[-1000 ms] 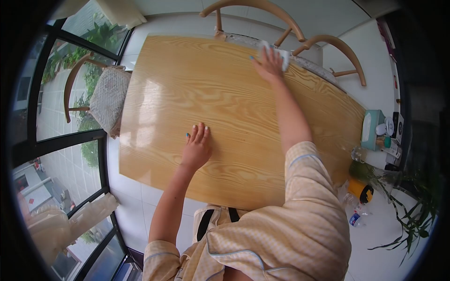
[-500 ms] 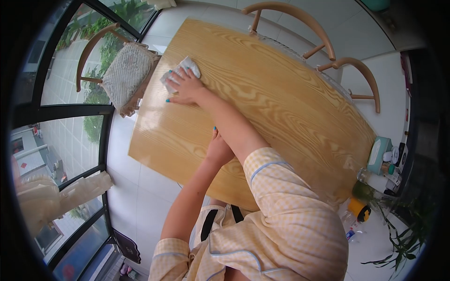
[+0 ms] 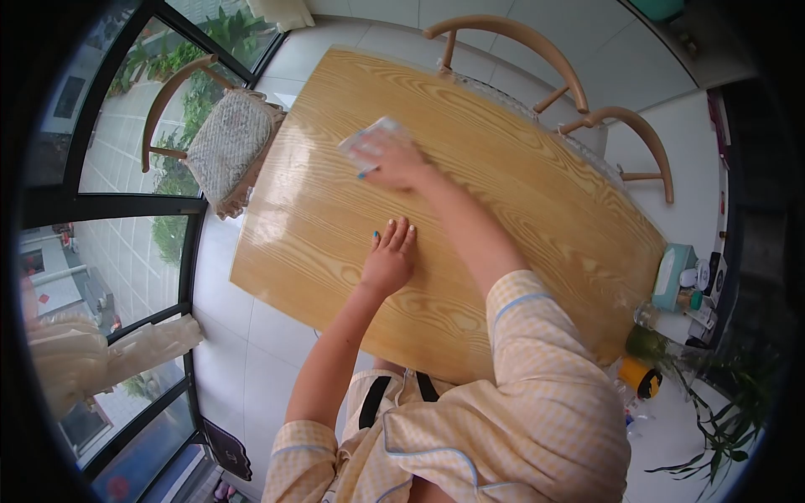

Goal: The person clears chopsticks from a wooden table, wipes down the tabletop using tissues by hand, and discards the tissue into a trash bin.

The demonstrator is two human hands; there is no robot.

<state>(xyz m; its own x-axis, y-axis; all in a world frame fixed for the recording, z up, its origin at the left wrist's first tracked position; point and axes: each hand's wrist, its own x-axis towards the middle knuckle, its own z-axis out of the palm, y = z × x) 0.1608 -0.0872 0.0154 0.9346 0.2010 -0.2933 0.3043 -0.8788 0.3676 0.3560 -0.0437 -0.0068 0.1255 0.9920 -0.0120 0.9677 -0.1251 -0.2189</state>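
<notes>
Lays the right hand [image 3: 392, 159] on a thin white cloth [image 3: 359, 141], out over the wooden table [image 3: 545, 226]. Has the cloth on the far left part of the top, past the left hand [image 3: 390, 266] and in from the edges. Covers some of the cloth with the right hand, with a white bit poking out past the fingers. Seems to push down from above, maybe to get more of the cloth flat on the wood.

Rests the left hand palm down on the wood, closer to the body, with no thing to see in it. Has the left fingers a little apart, with the thumb out to the side. Likely leans on it a bit, to help with the long reach of the right arm.

Looks smeary around the right hand and the cloth. Cannot tell the right fingers as apart or together, or as pinching the cloth or just lying on it. Hides the undersides of both hands. Shows the far chair [image 3: 541, 42] only in part, behind the table edge. Gets too dark and small by the green box [image 3: 673, 272] to name all the little things beside it.
</notes>
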